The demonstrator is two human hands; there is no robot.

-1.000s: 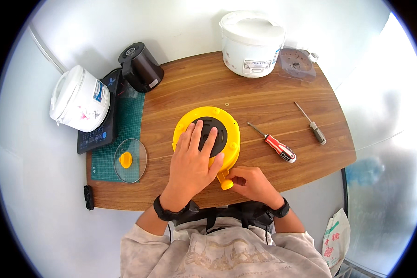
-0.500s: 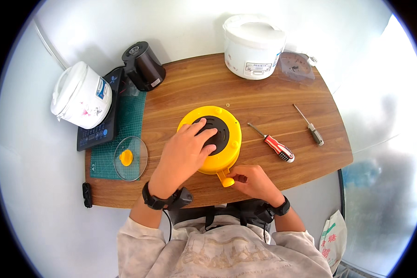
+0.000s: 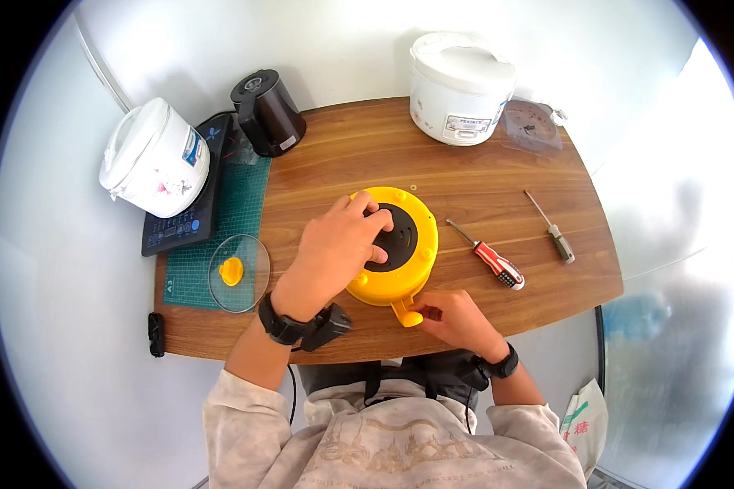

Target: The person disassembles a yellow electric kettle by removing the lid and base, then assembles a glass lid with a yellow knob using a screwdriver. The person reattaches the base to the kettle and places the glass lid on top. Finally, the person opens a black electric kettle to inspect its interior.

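A yellow electric pot [image 3: 424, 224] lies upside down on the table before me, its slotted black base cover [image 3: 401, 240] facing up. Across the left half of this cover, my left hand [image 3: 334, 248] rests with bent fingers and the thumb pressing near its lower edge. The pot's short yellow handle [image 3: 410, 316] points toward me. My right hand [image 3: 457, 316] is closed at the handle's right side, thumb and fingers against it; whatever else its fingertips may hold is hidden. Right of the pot lie a red-and-black screwdriver [image 3: 497, 265] and a grey-handled screwdriver [image 3: 559, 243].
A glass lid [image 3: 253, 289] with a yellow knob lies on a green cutting mat [image 3: 189, 281] at left. Behind it, a white rice cooker [image 3: 159, 163] sits on a black induction cooker [image 3: 175, 232] near a dark kettle [image 3: 273, 118]. Another rice cooker [image 3: 461, 94] stands at the back beside a clear plastic bag [image 3: 532, 130].
The fingers of my left hand have drawn in from a spread pose to a bent one on the black cover. My right hand stays at the handle. The whole view has shifted slightly.
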